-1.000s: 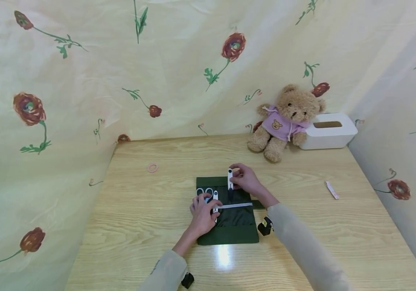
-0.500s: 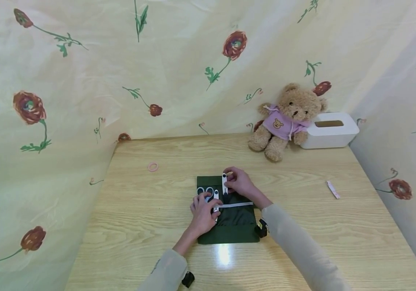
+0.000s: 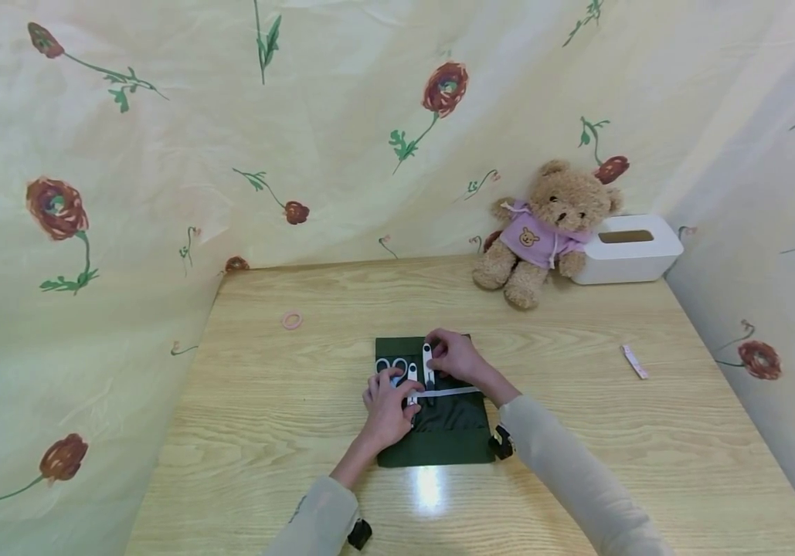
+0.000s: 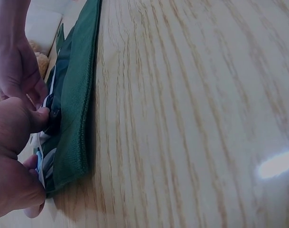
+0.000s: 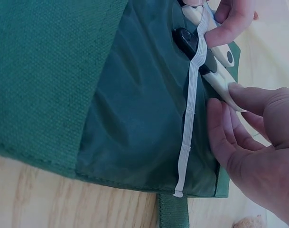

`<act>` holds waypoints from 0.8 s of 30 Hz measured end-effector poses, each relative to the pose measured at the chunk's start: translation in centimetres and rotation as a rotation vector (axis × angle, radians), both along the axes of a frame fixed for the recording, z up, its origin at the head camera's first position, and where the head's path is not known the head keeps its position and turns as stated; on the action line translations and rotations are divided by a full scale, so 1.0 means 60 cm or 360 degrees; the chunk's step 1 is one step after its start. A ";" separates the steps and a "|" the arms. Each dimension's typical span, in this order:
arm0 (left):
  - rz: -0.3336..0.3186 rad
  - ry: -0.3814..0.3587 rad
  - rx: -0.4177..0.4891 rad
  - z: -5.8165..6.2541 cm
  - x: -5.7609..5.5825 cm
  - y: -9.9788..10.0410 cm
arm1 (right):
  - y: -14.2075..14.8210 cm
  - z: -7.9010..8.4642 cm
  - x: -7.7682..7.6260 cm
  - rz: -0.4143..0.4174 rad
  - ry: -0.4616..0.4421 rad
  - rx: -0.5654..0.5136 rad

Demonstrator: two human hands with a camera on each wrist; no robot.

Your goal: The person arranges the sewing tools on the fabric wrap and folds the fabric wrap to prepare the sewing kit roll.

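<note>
A green fabric tool roll [image 3: 439, 448] lies open on the table, with a white elastic band [image 5: 186, 142] across it. My right hand [image 3: 458, 357] pinches the white handle of a tool [image 5: 222, 88], whose rounded black end passes under the band. Beside it, my left hand [image 3: 386, 409] arches over a second white-handled tool [image 3: 412, 372], thumb and fingertips at the band. Scissors [image 3: 399, 364] with grey-rimmed handles lie at the roll's left, partly hidden by my left hand. The right wrist view shows my left fingertip [image 5: 220, 38] against the band's edge.
A pink ring [image 3: 291, 320] lies on the wooden table [image 3: 265, 432] at the left. A small pale stick-shaped object [image 3: 635, 362] is at the right. Against the back wall, a teddy bear [image 3: 539, 232] leans on a white tissue box [image 3: 630, 259].
My right hand has moved left and toward me, sliding the tool's black end under the elastic band, close to the second tool. My left hand stays in place.
</note>
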State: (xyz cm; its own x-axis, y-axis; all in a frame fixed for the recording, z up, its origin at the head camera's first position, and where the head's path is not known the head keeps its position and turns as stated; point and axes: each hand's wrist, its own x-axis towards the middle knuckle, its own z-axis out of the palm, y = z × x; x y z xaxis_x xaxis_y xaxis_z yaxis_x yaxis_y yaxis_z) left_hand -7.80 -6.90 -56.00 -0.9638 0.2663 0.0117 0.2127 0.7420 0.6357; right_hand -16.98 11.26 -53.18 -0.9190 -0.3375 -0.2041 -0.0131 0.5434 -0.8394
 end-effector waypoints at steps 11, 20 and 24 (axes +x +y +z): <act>0.0007 -0.0001 0.0009 -0.003 0.000 0.001 | 0.001 0.001 0.008 0.0134 0.0085 0.0129; 0.0011 0.0001 -0.0002 -0.004 0.001 0.000 | 0.000 0.009 0.015 0.0194 0.0111 0.0188; 0.0018 0.0007 -0.0007 -0.004 0.001 0.000 | 0.001 0.009 0.018 0.0218 0.0112 0.0205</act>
State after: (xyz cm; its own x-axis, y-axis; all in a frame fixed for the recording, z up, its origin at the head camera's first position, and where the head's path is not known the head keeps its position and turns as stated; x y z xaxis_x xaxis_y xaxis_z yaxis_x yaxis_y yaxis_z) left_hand -7.74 -6.87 -56.23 -0.9667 0.2555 0.0151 0.2073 0.7472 0.6315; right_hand -15.92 11.33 -52.65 -0.8796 -0.4357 -0.1909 -0.1505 0.6355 -0.7573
